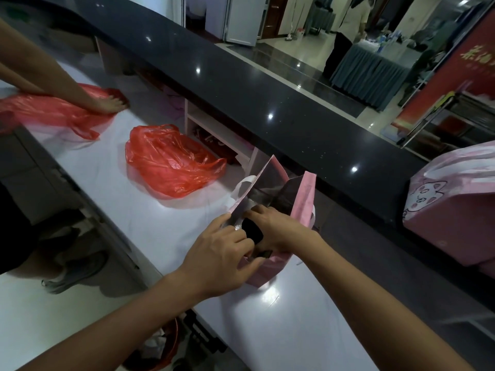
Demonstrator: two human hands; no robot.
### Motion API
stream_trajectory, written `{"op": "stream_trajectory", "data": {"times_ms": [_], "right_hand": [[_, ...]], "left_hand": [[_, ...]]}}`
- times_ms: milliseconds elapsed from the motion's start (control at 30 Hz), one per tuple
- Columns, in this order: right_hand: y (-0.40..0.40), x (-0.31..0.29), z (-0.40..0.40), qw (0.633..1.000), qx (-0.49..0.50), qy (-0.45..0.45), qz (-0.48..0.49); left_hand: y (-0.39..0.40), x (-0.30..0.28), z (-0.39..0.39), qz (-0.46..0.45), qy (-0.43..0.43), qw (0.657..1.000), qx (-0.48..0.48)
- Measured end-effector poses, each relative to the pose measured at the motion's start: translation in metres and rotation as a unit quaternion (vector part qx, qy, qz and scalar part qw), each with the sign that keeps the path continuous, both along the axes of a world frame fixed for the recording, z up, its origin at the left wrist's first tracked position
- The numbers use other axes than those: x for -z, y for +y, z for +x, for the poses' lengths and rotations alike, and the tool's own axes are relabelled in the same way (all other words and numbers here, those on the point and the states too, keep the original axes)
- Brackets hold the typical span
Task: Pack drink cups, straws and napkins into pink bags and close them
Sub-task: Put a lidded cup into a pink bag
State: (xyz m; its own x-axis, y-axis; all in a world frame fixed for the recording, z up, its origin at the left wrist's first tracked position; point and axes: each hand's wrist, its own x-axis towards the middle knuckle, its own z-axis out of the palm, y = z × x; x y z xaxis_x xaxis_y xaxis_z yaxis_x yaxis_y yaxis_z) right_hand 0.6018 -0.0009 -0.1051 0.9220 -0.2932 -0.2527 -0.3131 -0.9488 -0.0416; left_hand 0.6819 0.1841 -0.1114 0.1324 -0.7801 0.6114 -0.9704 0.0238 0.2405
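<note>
- The table (150,210) carries my open pink bag (302,199), standing right of the red plastic bag (171,162).
- My left hand (217,255) pinches the bag's near rim.
- My right hand (273,223) grips something dark inside.
- Pulling the rim unevenly could tip the bag.

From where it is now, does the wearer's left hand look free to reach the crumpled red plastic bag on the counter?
Probably yes. The left hand is at the open pink bag's mouth, and only bare white counter lies between it and the red plastic bag.
</note>
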Motion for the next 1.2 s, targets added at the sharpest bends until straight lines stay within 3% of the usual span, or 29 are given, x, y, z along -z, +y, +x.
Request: {"op": "stream_trajectory", "data": {"times_ms": [367,1200], "right_hand": [[-0.001,0.016,-0.012,0.998,-0.056,0.021,-0.017],[-0.004,0.035,-0.001,0.998,-0.05,0.026,-0.036]], "left_hand": [[0.017,0.006,0.0,-0.008,-0.003,1.0,0.011],[0.006,0.011,0.004,0.013,-0.009,0.999,0.039]]}}
